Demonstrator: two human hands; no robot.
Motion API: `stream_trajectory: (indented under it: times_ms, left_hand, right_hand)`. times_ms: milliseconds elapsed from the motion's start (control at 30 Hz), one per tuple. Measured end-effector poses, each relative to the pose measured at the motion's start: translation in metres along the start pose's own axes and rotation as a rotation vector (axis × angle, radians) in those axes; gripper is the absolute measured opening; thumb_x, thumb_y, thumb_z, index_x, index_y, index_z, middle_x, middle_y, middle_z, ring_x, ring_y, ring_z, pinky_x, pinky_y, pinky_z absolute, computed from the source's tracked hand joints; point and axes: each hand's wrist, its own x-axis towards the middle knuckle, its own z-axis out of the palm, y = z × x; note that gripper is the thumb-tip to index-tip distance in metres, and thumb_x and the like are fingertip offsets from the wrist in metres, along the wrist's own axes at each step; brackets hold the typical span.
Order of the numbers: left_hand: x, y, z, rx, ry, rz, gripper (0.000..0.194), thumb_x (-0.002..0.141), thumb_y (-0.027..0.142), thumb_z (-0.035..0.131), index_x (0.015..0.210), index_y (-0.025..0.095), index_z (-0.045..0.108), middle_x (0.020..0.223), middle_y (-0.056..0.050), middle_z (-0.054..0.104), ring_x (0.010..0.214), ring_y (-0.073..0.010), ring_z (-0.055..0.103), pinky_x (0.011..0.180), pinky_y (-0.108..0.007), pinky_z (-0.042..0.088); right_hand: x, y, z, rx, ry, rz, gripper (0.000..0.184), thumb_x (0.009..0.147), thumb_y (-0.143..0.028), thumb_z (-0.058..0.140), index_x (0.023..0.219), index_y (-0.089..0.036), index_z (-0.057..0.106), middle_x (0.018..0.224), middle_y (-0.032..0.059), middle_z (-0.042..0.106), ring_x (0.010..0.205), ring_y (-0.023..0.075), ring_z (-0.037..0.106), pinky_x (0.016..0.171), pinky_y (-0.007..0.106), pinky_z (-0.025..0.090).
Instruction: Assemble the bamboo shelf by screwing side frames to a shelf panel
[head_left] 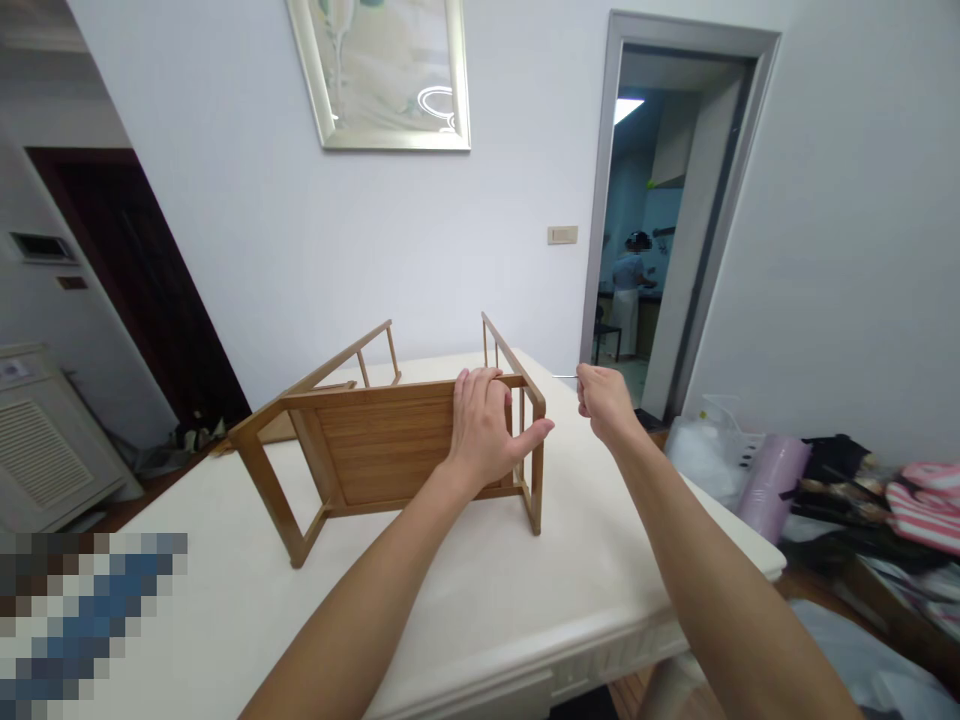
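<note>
A small brown wooden rack [390, 450] lies on its side on the white table [592, 560], its slatted panel facing me and its two side frames at left and right. My left hand [484, 425] holds the panel near its right end, the fingers over the top edge and the thumb stretched out to the right side frame. Right of the rack, my right hand [602, 400] is closed around a tool with a thin metal shaft [565, 377]. The shaft points left toward the side frame, its tip seemingly just short of the wood. My fist hides the tool's handle.
Bags, a purple roll [772, 487] and striped cloth [926, 505] are piled right of the table. Behind stand a wall with a framed picture [394, 143] and a doorway, where a person [628, 285] stands in a kitchen. A white cabinet [52, 430] is at far left.
</note>
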Motion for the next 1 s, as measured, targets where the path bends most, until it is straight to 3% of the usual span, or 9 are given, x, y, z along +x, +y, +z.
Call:
stream_trajectory:
  times_ms: [133,267,333,433,600,700,767,867,1000]
  left_hand:
    - [-0.002,-0.002,0.003,0.004,0.009,-0.002,0.041,0.081,0.06,0.058,0.085,0.021,0.048,0.113,-0.014,0.059,0.121,-0.0295,0.049,0.114,-0.055,0.024]
    - [-0.003,-0.004,0.005,0.004,0.023,0.005,0.043,0.082,0.062,0.057,0.088,0.02,0.051,0.123,-0.016,0.058,0.127,-0.0309,0.046,0.116,-0.056,0.022]
    - [-0.003,-0.005,0.005,0.004,0.023,0.01,0.044,0.082,0.063,0.056,0.089,0.019,0.051,0.126,-0.017,0.057,0.13,-0.0316,0.044,0.116,-0.057,0.021]
    - [-0.005,-0.005,0.005,0.0,0.019,0.015,0.043,0.083,0.062,0.056,0.091,0.02,0.051,0.131,-0.018,0.056,0.136,-0.0334,0.04,0.116,-0.059,0.021]
    - [-0.032,-0.007,0.006,-0.022,0.032,0.072,0.039,0.084,0.054,0.059,0.1,0.019,0.051,0.145,-0.021,0.044,0.144,-0.0355,0.029,0.116,-0.057,0.028]
    - [-0.056,-0.005,0.005,0.011,-0.035,0.135,0.036,0.086,0.048,0.056,0.102,0.016,0.055,0.145,-0.022,0.043,0.143,-0.0358,0.029,0.118,-0.054,0.027]
    - [-0.068,-0.002,0.004,0.019,-0.125,0.161,0.034,0.087,0.045,0.055,0.101,0.014,0.057,0.138,-0.022,0.05,0.136,-0.0347,0.039,0.115,-0.053,0.033]
    - [-0.074,0.002,0.004,-0.006,-0.242,0.102,0.029,0.087,0.042,0.054,0.096,0.015,0.059,0.115,-0.017,0.061,0.113,-0.0295,0.056,0.096,-0.048,0.049]
    - [-0.073,0.003,0.005,0.034,-0.341,-0.016,0.034,0.088,0.049,0.052,0.089,0.016,0.06,0.093,-0.013,0.062,0.092,-0.0272,0.059,0.079,-0.043,0.05]
  right_hand:
    - [-0.002,0.023,-0.014,0.095,-0.223,0.117,0.021,0.079,-0.027,0.067,0.065,-0.017,0.055,0.053,-0.0005,0.053,0.043,0.0073,0.043,0.037,0.019,0.037]
    - [-0.009,0.052,-0.012,0.15,-0.242,0.157,0.023,0.08,-0.032,0.071,0.068,-0.016,0.06,0.067,0.0059,0.065,0.059,0.0126,0.06,0.058,0.025,0.056]
    - [-0.012,0.062,-0.006,0.184,-0.216,0.142,0.027,0.081,-0.035,0.07,0.065,-0.017,0.057,0.064,0.0041,0.063,0.059,0.0122,0.059,0.063,0.027,0.057]
    - [-0.017,0.071,0.006,0.181,-0.221,0.097,0.031,0.081,-0.04,0.068,0.064,-0.018,0.054,0.058,0.0004,0.059,0.054,0.0106,0.054,0.059,0.024,0.053]
    - [-0.029,0.081,0.016,-0.005,-0.238,0.022,0.023,0.083,-0.036,0.06,0.069,-0.02,0.054,0.055,-0.0018,0.056,0.052,0.0114,0.051,0.054,0.024,0.048]
    - [-0.036,0.086,0.015,-0.054,-0.278,0.04,0.016,0.082,-0.032,0.057,0.072,-0.02,0.054,0.054,-0.0027,0.054,0.052,0.0122,0.05,0.053,0.025,0.046]
    - [-0.039,0.087,0.013,-0.065,-0.314,0.039,0.015,0.078,-0.032,0.06,0.071,-0.02,0.054,0.054,-0.0037,0.051,0.05,0.0112,0.046,0.049,0.024,0.041]
    - [-0.041,0.088,0.01,-0.141,-0.482,0.063,0.02,0.071,-0.038,0.065,0.068,-0.019,0.057,0.052,-0.0025,0.052,0.052,0.0137,0.049,0.05,0.026,0.04]
    - [-0.045,0.083,0.008,-0.256,-0.725,0.094,0.028,0.063,-0.041,0.07,0.078,-0.017,0.066,0.068,0.0038,0.066,0.064,0.0197,0.059,0.059,0.031,0.047]
